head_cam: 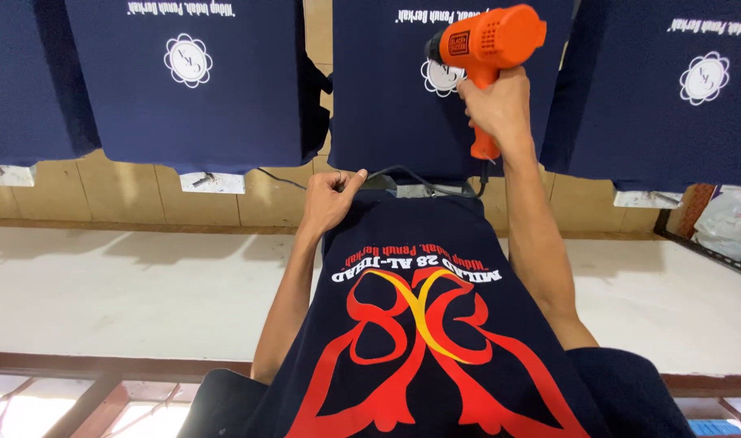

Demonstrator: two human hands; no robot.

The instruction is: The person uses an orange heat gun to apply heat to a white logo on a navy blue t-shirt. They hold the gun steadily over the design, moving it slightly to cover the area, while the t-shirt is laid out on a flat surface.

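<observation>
Holding one orange heat gun (488, 40), five navy shirts (431, 324)

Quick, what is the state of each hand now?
Left hand: closed, pinching the top edge of the navy shirt.
Right hand: closed around the handle of the orange heat gun.

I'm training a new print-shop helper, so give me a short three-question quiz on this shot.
1. True or false: the right hand holds an orange heat gun.
2. What does the left hand touch: A) the top edge of the near navy shirt, B) the white bag?
3. What colours is the big design on the near shirt?

Key: 1 true; 2 A; 3 red and yellow.
</observation>
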